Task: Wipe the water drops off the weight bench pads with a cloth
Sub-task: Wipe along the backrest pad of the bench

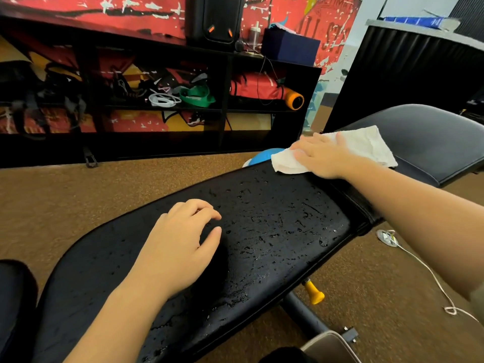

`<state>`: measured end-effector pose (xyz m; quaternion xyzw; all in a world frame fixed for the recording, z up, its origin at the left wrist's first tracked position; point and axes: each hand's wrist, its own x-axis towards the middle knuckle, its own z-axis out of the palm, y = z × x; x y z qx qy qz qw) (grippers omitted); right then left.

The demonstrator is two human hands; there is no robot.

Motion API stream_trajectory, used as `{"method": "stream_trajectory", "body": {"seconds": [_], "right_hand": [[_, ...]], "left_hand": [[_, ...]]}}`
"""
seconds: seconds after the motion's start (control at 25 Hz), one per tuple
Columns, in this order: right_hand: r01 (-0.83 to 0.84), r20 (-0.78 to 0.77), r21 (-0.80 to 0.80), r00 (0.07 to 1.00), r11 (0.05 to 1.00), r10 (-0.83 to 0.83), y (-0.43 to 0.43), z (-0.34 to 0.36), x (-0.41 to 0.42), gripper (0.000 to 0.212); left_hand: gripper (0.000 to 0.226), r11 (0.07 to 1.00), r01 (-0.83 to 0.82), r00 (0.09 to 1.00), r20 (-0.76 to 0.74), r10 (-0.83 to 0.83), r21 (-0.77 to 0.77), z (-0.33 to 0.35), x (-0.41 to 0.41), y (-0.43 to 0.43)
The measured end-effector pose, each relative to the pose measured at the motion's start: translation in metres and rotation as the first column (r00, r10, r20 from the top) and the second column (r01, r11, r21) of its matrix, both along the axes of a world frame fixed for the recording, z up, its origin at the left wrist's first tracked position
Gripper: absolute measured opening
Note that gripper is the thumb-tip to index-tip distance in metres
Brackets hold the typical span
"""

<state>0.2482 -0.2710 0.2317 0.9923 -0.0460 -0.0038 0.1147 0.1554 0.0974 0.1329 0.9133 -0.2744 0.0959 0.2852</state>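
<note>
A long black bench pad (pixel 275 231) runs from lower left to upper right, its surface covered in water drops. Beyond it lies a second black pad (pixel 432 137), which looks dry. A white cloth (pixel 366 146) lies at the far end of the long pad, across the gap between the two pads. My right hand (pixel 324 155) presses flat on the cloth with straight fingers. My left hand (pixel 180 244) rests on the wet pad near its middle, fingers loosely curled and holding nothing.
A black shelf unit (pixel 222 108) with bands, ropes and a red bag stands behind the bench on brown carpet. A blue object (pixel 262 155) sits on the floor past the pad. The bench frame with a yellow knob (pixel 313 293) and a white cord (pixel 424 268) lie at right.
</note>
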Motion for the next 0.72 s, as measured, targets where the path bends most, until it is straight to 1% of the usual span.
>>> {"method": "stream_trajectory", "body": {"seconds": [0.04,0.08,0.12,0.2,0.24,0.32,0.36,0.4,0.44,0.48,0.52,0.56,0.6,0.64,0.72], "right_hand": [[-0.045,-0.083,-0.040,0.996,0.998,0.042,-0.005,0.009,-0.006,0.047],[-0.063,-0.138,-0.088,0.989,0.994,0.051,-0.009,0.019,-0.012,0.046],[-0.058,-0.158,-0.112,0.987,0.992,0.040,-0.010,0.029,-0.017,0.045],[-0.026,-0.173,-0.189,0.985,0.982,-0.007,-0.010,0.045,-0.024,0.047],[-0.026,-0.180,-0.261,0.983,0.965,-0.022,-0.010,0.050,-0.026,0.048],[-0.088,-0.173,-0.420,0.985,0.903,0.016,-0.010,0.052,-0.025,0.052],[-0.141,-0.121,-0.447,0.988,0.883,0.096,-0.015,0.048,-0.024,0.054],[-0.225,-0.055,-0.400,0.974,0.889,0.222,-0.020,0.039,-0.025,0.056],[-0.337,-0.012,-0.274,0.938,0.901,0.347,-0.026,0.029,-0.026,0.055],[-0.423,-0.001,-0.126,0.905,0.897,0.426,-0.030,0.021,-0.027,0.051],[-0.464,-0.007,0.010,0.886,0.886,0.464,-0.033,0.016,-0.027,0.048],[-0.454,-0.052,0.096,0.886,0.886,0.460,-0.033,0.014,-0.025,0.048],[-0.429,-0.099,0.120,0.892,0.895,0.441,-0.033,0.014,-0.021,0.048],[-0.408,-0.131,0.098,0.899,0.908,0.418,-0.030,0.014,-0.015,0.049],[-0.345,-0.159,0.006,0.926,0.939,0.341,-0.021,0.011,-0.001,0.050]], "left_hand": [[0.033,1.000,-0.001,1.000,0.003,0.001,-0.010,0.001,0.000,0.000],[0.033,1.000,-0.002,1.000,0.007,0.003,-0.020,0.001,0.000,-0.001],[0.033,1.000,-0.004,1.000,0.007,0.005,-0.027,0.001,0.000,-0.001],[0.029,1.000,-0.003,1.000,-0.003,0.003,-0.021,0.001,0.001,-0.001],[0.029,1.000,-0.005,1.000,-0.009,0.005,-0.016,0.001,0.002,0.000],[0.029,1.000,-0.011,1.000,-0.005,0.011,-0.011,-0.001,0.004,0.001],[0.030,1.000,-0.015,1.000,-0.001,0.015,-0.012,-0.002,0.006,0.001],[0.030,1.000,-0.017,1.000,0.002,0.017,-0.012,-0.003,0.007,0.001],[0.031,1.000,-0.019,1.000,0.006,0.019,-0.012,-0.004,0.007,0.001],[0.032,1.000,-0.020,1.000,0.013,0.020,-0.011,-0.004,0.008,0.001],[0.035,1.000,-0.020,1.000,0.021,0.020,-0.014,-0.005,0.008,0.000],[0.038,1.000,-0.019,0.999,0.027,0.020,-0.018,-0.005,0.007,-0.001],[0.039,1.000,-0.016,0.999,0.031,0.017,-0.017,-0.005,0.006,-0.003],[0.039,1.000,-0.012,0.999,0.031,0.012,-0.009,-0.005,0.005,-0.005],[0.039,1.000,-0.010,1.000,0.027,0.009,0.024,-0.005,0.005,-0.010]]}}
